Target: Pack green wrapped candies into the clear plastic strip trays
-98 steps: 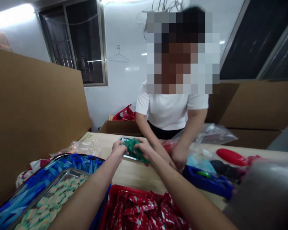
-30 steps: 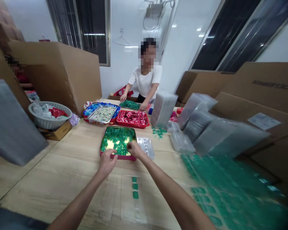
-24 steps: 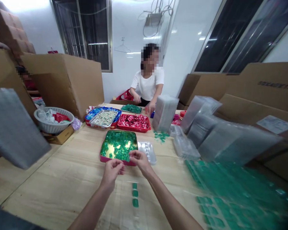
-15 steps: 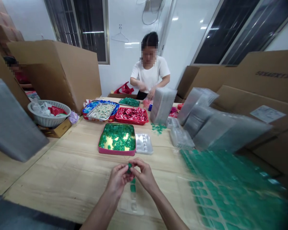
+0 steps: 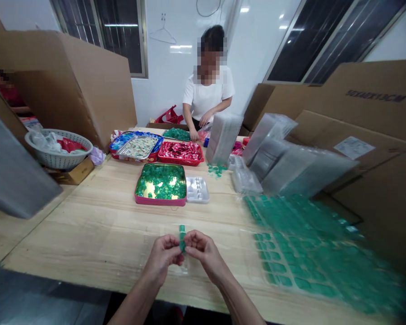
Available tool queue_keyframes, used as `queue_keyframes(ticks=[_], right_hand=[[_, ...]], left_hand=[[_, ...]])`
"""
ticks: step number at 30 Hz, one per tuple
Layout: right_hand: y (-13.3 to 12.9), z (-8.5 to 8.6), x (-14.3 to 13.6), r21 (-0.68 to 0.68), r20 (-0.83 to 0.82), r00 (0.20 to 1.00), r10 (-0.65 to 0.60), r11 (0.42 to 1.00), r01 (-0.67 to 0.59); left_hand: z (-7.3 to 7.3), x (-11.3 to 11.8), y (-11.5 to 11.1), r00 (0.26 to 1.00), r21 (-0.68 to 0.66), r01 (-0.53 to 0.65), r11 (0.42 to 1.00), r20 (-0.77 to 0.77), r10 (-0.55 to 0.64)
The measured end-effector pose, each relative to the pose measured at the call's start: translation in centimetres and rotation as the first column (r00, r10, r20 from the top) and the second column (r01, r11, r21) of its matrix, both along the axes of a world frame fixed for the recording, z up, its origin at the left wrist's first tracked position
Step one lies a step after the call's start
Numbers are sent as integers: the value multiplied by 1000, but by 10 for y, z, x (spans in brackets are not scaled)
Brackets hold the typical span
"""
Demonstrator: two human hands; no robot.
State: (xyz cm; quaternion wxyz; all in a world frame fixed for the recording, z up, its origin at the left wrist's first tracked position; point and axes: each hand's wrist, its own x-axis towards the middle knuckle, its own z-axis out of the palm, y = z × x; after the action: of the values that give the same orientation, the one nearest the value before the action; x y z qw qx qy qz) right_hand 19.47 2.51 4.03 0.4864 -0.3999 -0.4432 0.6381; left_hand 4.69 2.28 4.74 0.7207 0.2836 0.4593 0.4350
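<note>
My left hand (image 5: pixel 165 256) and my right hand (image 5: pixel 203 249) meet above the table, fingertips closed together on a small green piece (image 5: pixel 182 245). Its exact kind I cannot make out. Beneath them lies a clear plastic blister tray (image 5: pixel 181 270), partly hidden by the fingers. Another green piece (image 5: pixel 182 228) shows just beyond my fingertips, at the tray's far part. Farther off stands a pink-rimmed tin (image 5: pixel 160 201) holding many green pieces over a gold bottom. A clear empty moulded tray (image 5: pixel 197 189) touches its right side.
Filled trays of green pieces (image 5: pixel 291 253) spread over the right. Stacks of clear trays (image 5: pixel 223 139) stand behind them. A red tray (image 5: pixel 203 159) of wrapped items and a grey basket (image 5: pixel 62 159) are farther back. A person in a white shirt (image 5: pixel 208 92) works across the table.
My hands have come down close over the clear tray with the green piece. The tray's visible green piece now shows beyond my fingers. The view has shifted, and the other person's arm has lowered.
</note>
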Motion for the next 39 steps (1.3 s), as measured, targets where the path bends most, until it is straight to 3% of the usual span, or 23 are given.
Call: queue_keyframes(ticks=[3, 5, 9, 12, 15, 18, 21, 24, 26, 29, 32, 35, 37, 39], right_hand=[[3, -9, 13, 5, 89, 984, -153, 988, 153], [3, -14, 21, 50, 217, 962, -166, 986, 159], [-5, -22, 23, 220, 531, 840, -109, 975, -12], [-12, -25, 15, 337, 685, 719, -122, 927, -164], [-15, -27, 7, 437, 769, 618, -165, 841, -320], [-15, -26, 3, 491, 801, 565, -198, 758, -429], [-16, -22, 3, 490, 814, 540, -213, 751, -443], [-19, -14, 4, 459, 779, 599, -184, 818, -346], [-22, -8, 2, 401, 696, 700, -163, 896, -191], [-24, -4, -6, 181, 489, 867, -94, 983, 4], [-24, -7, -17, -7, 292, 954, -62, 998, 67], [-24, -14, -22, -70, 216, 971, -101, 991, 118], [-25, -17, -22, -105, 158, 982, -107, 987, 125], [-27, -18, -18, -149, 78, 992, -97, 983, 108]], left_hand=[[-4, -5, -2, 996, -3, -53, 999, -66, 52], [-6, -10, -5, 992, -4, -83, 997, -92, 82], [-8, -15, -11, 991, -4, -94, 996, -101, 93], [-12, -13, -13, 989, -5, -107, 994, -102, 106], [-17, -11, -14, 991, -11, -106, 994, -85, 104], [-21, -11, -14, 994, -3, -99, 995, -52, 98], [-19, -13, -15, 996, -18, -84, 996, 33, 84], [-15, -15, -18, 990, -22, -85, 996, 112, 87], [-13, -14, -19, 993, 40, -79, 996, 90, 75], [-12, -11, -22, 997, 177, -59, 982, -38, 67], [-13, -6, -27, 971, 253, -76, 965, -201, 130], [-14, -1, -35, 930, 336, -69, 939, -319, 183], [-13, 0, -39, 923, 365, -70, 928, -329, 199], [-12, -1, -40, 944, 312, -75, 947, -284, 168]])
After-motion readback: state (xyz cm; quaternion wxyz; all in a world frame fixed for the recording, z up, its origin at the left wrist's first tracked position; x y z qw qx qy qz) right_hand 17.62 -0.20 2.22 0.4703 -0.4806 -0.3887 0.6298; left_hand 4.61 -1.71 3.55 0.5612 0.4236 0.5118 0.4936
